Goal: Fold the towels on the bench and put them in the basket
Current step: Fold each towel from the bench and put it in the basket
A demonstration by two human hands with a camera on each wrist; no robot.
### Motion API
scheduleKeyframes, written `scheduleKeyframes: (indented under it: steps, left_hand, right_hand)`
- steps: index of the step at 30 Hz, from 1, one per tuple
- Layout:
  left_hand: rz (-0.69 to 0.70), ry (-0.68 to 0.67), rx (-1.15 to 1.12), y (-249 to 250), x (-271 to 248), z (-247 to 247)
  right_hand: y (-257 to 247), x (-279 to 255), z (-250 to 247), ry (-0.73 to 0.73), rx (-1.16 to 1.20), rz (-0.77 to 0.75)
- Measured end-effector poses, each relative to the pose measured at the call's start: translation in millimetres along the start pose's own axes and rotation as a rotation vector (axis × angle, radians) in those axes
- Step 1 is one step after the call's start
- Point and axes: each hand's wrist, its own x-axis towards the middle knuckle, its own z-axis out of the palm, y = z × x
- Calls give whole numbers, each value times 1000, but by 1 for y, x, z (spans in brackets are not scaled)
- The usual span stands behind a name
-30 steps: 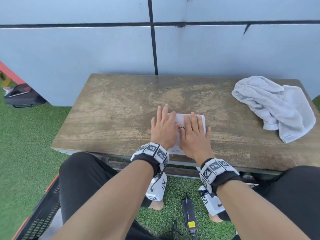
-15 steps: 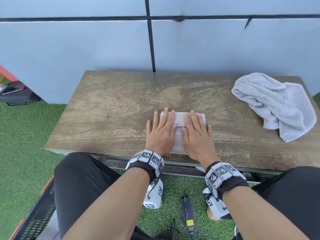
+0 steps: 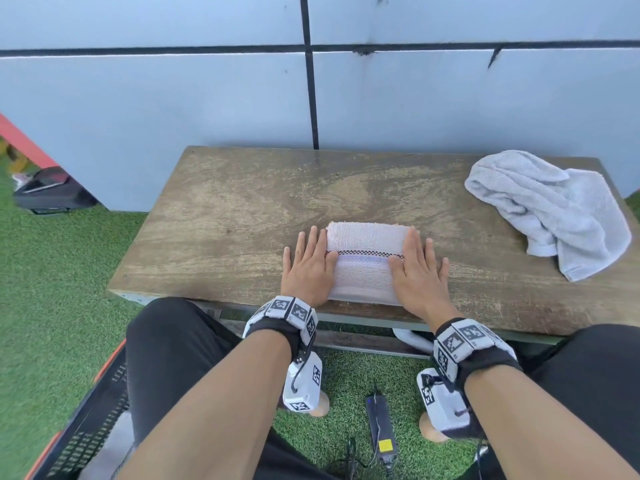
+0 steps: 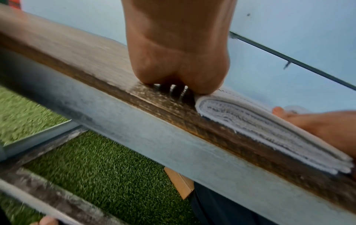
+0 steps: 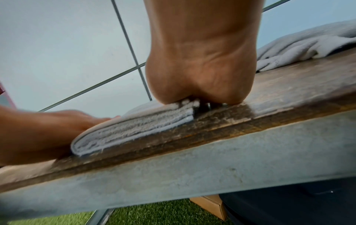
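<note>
Both hands flat on a folded towel at the tabletop's near edge.
The left hand (image 3: 309, 268) and right hand (image 3: 417, 273) press the folded towel (image 3: 363, 261) with fingers straight; a crumpled towel (image 3: 550, 209) lies well apart on the tabletop (image 3: 225, 230).

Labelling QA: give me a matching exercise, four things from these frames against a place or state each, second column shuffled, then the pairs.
Things:
1. folded towel
2. crumpled towel
3. left hand
4. black basket

States or places:
A. bunched up at the bench's right end
B. on the grass at lower left
C. flat, fingers straight, on the folded stack's left edge
D. layered stack at the bench's near edge

Pairs: 1-D, 2-A, 3-C, 4-B
</note>
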Motion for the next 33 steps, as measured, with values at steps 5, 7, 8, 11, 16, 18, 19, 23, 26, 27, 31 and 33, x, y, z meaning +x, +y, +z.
scheduleKeyframes:
  steps: [5,7,8,11,16,18,19,23,26,27,31,33]
  left_hand:
    - [-37,-4,-70,-1,-10,0]
    - [-51,13,-132,0,-15,-2]
    - [-60,25,-165,1,-17,-3]
    - [-101,49,-213,8,-20,-7]
    - [-168,-27,-43,29,-9,-20]
    - [-179,-23,8,34,-8,-23]
    - [-182,-12,32,36,-10,-23]
    - [-191,-12,83,40,-20,-23]
    - [-187,-52,117,43,-24,-24]
    - [-186,-66,127,44,-26,-24]
    - [-201,-65,153,40,-37,-21]
    - [-201,-28,99,38,-41,-20]
  right_hand:
    - [5,-2,-6,-43,22,12]
    - [4,-5,-1,-26,19,25]
    - [4,-7,1,-14,20,32]
    - [1,-8,-2,26,59,48]
    - [-5,-8,-8,18,82,87]
    - [-5,-10,-9,22,75,84]
    - [-4,-10,-9,31,75,78]
    - [2,-17,-3,127,111,49]
    - [-3,-29,-1,293,167,-29]
    - [-5,-33,-1,319,202,-59]
    - [-11,-48,-10,211,375,-51]
    - [-12,-53,-18,150,429,-11]
